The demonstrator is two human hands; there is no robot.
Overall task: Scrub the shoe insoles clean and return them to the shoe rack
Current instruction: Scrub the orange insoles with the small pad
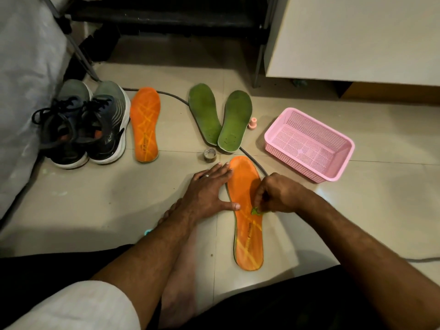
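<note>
An orange insole (pixel 247 236) lies lengthwise on the tiled floor in front of me. My left hand (pixel 209 189) lies flat with straight fingers on its left edge, thumb on the orange surface. My right hand (pixel 277 194) has its fingers curled round a small green scrubber (pixel 256 211), held against the insole's right side. A second orange insole (pixel 144 125) lies further back beside a pair of dark sneakers (pixel 88 125). Two green insoles (pixel 221 116) lie side by side at the middle back.
A pink plastic basket (pixel 342 148) stands at the right. A small pink cap (pixel 252 123) and a tape roll (pixel 210 154) sit near the green insoles. A dark cable (pixel 177 98) curves across the floor. A black rack (pixel 166 17) stands behind; my bare foot (pixel 181 282) is below.
</note>
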